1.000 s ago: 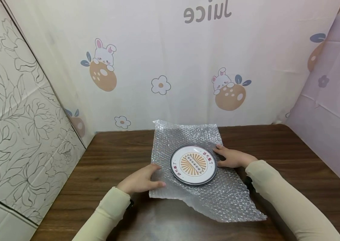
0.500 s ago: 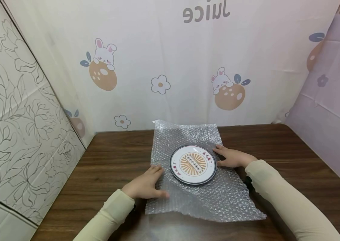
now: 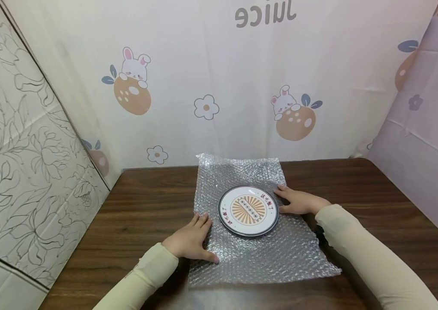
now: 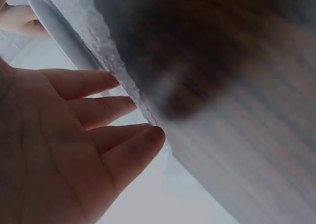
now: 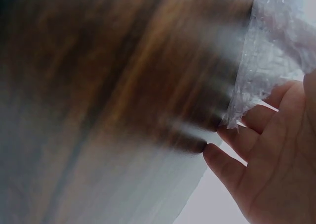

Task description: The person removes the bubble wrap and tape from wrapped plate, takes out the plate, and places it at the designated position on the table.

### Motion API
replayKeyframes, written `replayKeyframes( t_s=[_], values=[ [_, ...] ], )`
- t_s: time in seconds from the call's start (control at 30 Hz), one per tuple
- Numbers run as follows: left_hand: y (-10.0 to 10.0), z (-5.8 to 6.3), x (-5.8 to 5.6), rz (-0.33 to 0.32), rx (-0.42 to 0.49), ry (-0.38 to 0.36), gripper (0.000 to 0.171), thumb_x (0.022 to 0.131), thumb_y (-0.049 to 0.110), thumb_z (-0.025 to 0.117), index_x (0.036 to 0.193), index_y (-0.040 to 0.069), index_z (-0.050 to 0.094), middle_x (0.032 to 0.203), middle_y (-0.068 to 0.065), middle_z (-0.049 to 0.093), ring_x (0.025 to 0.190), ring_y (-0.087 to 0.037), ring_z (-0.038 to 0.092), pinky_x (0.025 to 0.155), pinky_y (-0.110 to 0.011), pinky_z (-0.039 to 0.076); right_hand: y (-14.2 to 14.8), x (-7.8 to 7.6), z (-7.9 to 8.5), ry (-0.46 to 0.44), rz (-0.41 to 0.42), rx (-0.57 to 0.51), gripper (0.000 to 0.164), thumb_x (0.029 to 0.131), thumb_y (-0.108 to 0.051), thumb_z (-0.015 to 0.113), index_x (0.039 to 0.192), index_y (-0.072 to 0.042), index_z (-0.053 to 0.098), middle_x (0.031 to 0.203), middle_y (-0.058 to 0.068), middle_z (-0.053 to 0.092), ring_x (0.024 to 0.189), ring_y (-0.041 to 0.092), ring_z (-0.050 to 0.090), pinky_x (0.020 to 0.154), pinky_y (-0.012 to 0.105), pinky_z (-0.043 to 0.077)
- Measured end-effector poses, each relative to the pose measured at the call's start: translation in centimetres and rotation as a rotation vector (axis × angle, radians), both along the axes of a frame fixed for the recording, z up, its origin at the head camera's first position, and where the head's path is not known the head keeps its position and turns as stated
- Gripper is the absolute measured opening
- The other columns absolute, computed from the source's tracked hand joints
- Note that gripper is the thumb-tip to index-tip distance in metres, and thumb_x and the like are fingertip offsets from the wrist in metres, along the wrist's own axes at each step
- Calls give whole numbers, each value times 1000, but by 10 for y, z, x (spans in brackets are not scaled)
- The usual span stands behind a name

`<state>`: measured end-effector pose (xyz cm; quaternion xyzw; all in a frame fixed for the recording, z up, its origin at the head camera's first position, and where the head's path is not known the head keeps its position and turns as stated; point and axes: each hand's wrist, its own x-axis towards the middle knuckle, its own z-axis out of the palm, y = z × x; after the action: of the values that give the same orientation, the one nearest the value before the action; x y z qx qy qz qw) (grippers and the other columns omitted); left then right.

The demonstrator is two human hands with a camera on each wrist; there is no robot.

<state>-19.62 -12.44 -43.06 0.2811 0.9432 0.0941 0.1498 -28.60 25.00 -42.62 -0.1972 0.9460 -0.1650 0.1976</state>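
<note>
A round white plate (image 3: 248, 211) with a dark rim, an orange sunburst and red lettering lies face up on a sheet of bubble wrap (image 3: 265, 254). My left hand (image 3: 193, 239) rests on the wrap's left edge, its fingers spread and straight. In the left wrist view, the fingertips of the left hand (image 4: 74, 130) meet the wrap's edge at the wood. My right hand (image 3: 300, 201) lies at the plate's right side, its fingertips on the wrap by the rim. The right wrist view shows the right hand (image 5: 266, 150) with extended fingers at the wrap's edge.
The dark wooden table (image 3: 145, 193) spreads out on both sides of the wrap. Behind it hangs a white curtain (image 3: 219, 64) printed with rabbits and flowers. A panel with line-drawn flowers (image 3: 29, 150) stands on the left, and a lilac curtain (image 3: 428, 129) on the right.
My left hand has moved slightly nearer and to the right, its fingers spreading on the wrap. The wrap's near edge has come down and flattened. The plate and right hand have stayed put.
</note>
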Motion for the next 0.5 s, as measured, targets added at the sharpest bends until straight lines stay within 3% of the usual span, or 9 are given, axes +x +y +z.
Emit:
replayKeyframes(
  t_s=[0.5],
  values=[
    [-2,3,-5,17,61,4,106,78,64,71,151,-2,32,161,-22,21,148,-46,18,118,-53,29,0,-4,-6,13,-13,0,77,96,-42,59,154,-2,26,161,28,9,146,52,13,113,65,25]
  ],
)
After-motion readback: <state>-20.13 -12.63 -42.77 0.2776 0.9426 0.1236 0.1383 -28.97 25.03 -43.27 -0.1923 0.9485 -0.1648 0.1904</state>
